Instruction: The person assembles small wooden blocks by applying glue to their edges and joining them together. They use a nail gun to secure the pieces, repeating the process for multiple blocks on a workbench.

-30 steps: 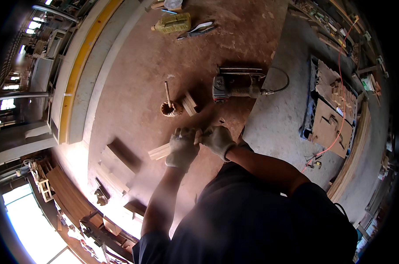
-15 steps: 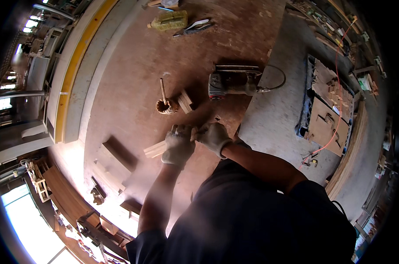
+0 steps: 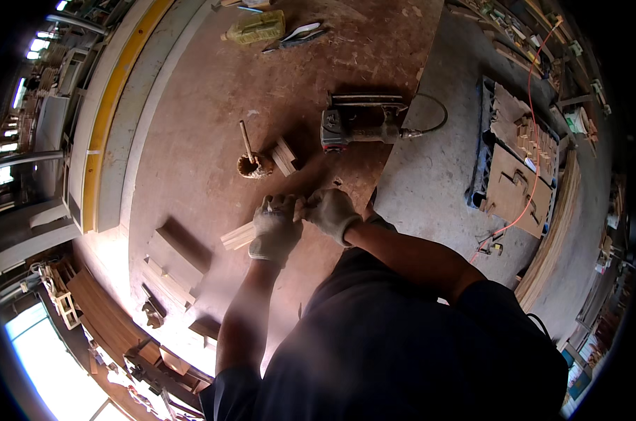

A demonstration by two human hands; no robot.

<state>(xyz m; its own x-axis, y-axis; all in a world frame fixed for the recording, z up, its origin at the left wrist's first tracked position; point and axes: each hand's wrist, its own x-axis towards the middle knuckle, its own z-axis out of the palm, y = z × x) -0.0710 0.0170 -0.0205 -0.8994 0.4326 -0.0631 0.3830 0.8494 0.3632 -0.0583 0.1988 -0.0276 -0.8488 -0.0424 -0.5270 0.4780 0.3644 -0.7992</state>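
My left hand, in a pale work glove, has its fingers curled over the near part of the brown tabletop. Light wooden strips stick out beside it on the left. Close against its fingertips is my right hand, gloved too, with its fingers pinched together. Whatever the two hands grip is small and hidden by the gloves. Just beyond them stand a crusted glue pot with a stick in it and a short stack of wood blocks.
An air nailer with a hose lies near the table's right edge. A yellowish plastic bottle lies at the far side. Boards and a hand plane are at left. On the floor right sits a blue pallet bearing cardboard and wood pieces.
The whole view has shifted slightly, so the table's things appear a little further left and up. My hands stay together in nearly the same pose.
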